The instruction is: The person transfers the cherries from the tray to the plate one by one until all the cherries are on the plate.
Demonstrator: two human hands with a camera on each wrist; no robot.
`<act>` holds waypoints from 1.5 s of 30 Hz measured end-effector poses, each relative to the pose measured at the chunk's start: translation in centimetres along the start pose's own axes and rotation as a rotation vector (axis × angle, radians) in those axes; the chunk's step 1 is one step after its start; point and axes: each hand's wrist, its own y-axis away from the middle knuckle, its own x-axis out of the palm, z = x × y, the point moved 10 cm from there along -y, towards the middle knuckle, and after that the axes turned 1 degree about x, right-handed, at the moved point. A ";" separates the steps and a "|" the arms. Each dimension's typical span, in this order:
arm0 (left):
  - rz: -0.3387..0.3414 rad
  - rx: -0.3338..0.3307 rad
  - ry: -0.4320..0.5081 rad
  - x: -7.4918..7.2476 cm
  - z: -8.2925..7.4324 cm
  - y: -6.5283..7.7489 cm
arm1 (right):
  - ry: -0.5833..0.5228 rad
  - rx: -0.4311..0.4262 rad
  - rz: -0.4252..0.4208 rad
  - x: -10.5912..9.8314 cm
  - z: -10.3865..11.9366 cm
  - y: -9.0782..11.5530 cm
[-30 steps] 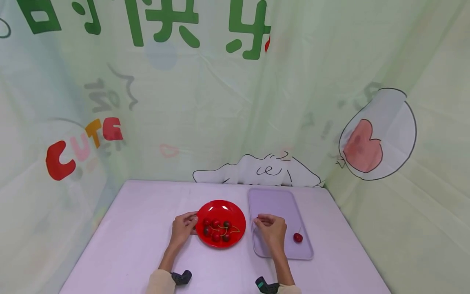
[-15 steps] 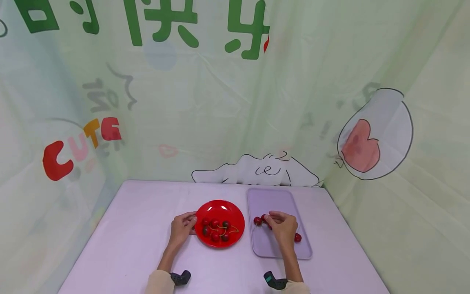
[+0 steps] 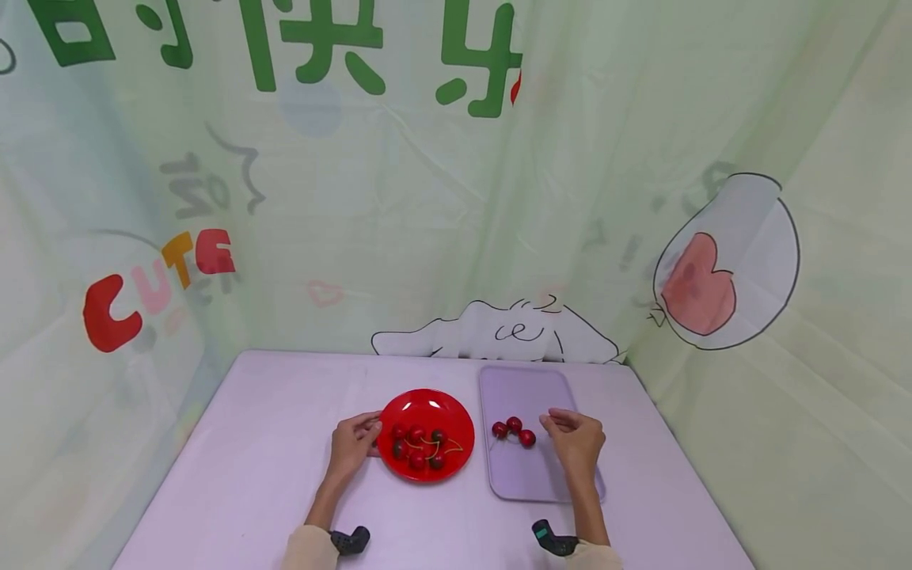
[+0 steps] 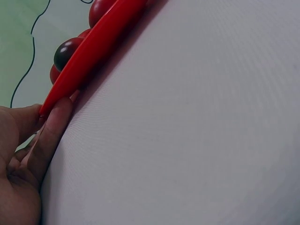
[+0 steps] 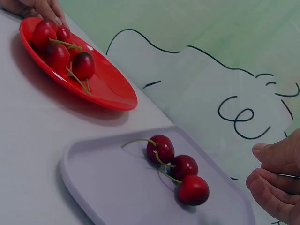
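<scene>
In the head view my left hand [image 3: 351, 445] pinches the left rim of a round red plate [image 3: 406, 402]. The left wrist view shows the thumb over the rim and fingers under it, with the plate edge [image 4: 93, 51] tilted up off the cloth. Several dark red cherries [image 3: 417, 459] with green stems lie on the plate. My right hand [image 3: 580, 445] hovers over the right side of a pale purple tray [image 3: 523, 384]; in the right wrist view, its fingers [image 5: 269, 192] and thumb stand apart with nothing between them. Three cherries [image 5: 183, 168] lie close together on the tray.
A white cloth [image 3: 299, 396] covers the table under plate and tray. Pale green curtains [image 3: 399, 198] with printed drawings hang behind and at both sides. A dark wrist device [image 3: 554, 540] sits on each forearm.
My right hand has moved rightward over the tray, uncovering three cherries at its left and now hiding a single cherry at its right. The left hand and plate stay put.
</scene>
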 end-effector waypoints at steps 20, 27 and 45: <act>-0.005 -0.009 -0.017 0.0 0.2 0.0 | 0.083 0.041 -0.084 -3.5 -2.7 -1.5; 0.005 -0.018 0.019 0.2 -0.1 -0.1 | 0.125 0.040 -0.104 -4.5 -3.3 -2.2; -0.006 -0.041 -0.014 0.1 0.2 0.1 | 0.267 0.091 -0.093 -4.7 -5.9 -2.9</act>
